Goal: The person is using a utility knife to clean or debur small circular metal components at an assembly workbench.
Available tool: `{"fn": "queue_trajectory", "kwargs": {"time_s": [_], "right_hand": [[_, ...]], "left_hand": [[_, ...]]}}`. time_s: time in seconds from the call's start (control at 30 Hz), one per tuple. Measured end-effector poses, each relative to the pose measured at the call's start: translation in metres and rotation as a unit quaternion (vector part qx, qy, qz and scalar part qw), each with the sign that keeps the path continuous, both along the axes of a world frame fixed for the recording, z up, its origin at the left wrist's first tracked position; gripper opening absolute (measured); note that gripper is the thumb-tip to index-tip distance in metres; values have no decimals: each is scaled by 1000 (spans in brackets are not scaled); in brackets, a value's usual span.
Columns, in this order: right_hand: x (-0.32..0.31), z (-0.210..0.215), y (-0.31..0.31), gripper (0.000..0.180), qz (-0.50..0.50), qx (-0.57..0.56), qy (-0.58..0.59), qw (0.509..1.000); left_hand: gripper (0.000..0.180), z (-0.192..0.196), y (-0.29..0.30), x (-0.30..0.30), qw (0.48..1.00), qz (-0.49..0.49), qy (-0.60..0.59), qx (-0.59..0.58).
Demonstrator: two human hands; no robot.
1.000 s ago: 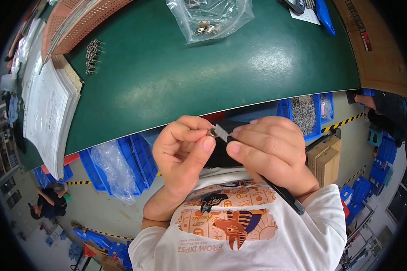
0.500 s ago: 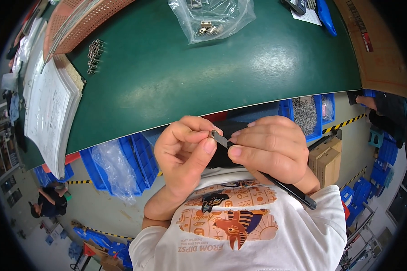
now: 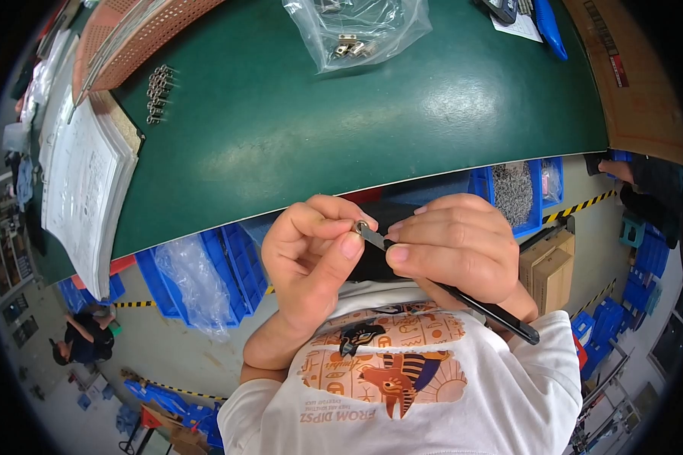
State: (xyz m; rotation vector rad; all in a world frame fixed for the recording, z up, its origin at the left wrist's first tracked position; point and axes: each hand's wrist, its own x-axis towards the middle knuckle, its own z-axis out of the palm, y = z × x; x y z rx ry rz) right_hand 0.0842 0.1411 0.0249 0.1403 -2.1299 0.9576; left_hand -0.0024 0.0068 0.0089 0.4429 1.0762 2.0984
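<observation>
In front of my chest, below the table's near edge, both hands meet. My left hand (image 3: 305,254) is closed, with thumb and index finger pinching a small round metal part (image 3: 360,226). My right hand (image 3: 463,246) is wrapped around a black utility knife (image 3: 505,320), whose handle sticks out below the palm to the lower right. Its grey blade (image 3: 374,238) points left, the tip at the metal part. Fingers hide most of the metal part, so its full shape does not show.
On the green table (image 3: 296,129) are a clear bag of metal pieces (image 3: 353,45), a cluster of small metal parts (image 3: 159,95), a paper stack (image 3: 83,182) and a pink perforated rack (image 3: 129,42). Blue bins (image 3: 205,277) stand below the edge. Other people are at both sides.
The knife and my right hand have shifted slightly to the right, and the blade tip sits a little differently at the metal part. My left hand keeps its pinch.
</observation>
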Motion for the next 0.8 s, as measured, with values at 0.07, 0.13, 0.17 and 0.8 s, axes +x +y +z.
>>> {"fn": "queue_trajectory", "kwargs": {"time_s": [0.07, 0.13, 0.17, 0.8], "right_hand": [[1, 1, 0, 14, 0, 5, -4, 1000], [1, 1, 0, 15, 0, 7, -6, 1000], [1, 0, 0, 15, 0, 9, -8, 1000], [2, 0, 0, 16, -19, 54, -6, 998]], "left_hand": [[11, -1, 0, 0, 1000, -3, 5, 4], [11, -1, 0, 0, 1000, -5, 10, 8], [11, -1, 0, 0, 1000, -7, 8, 7], [10, 0, -2, -1, 1000, 11, 5, -7]]}}
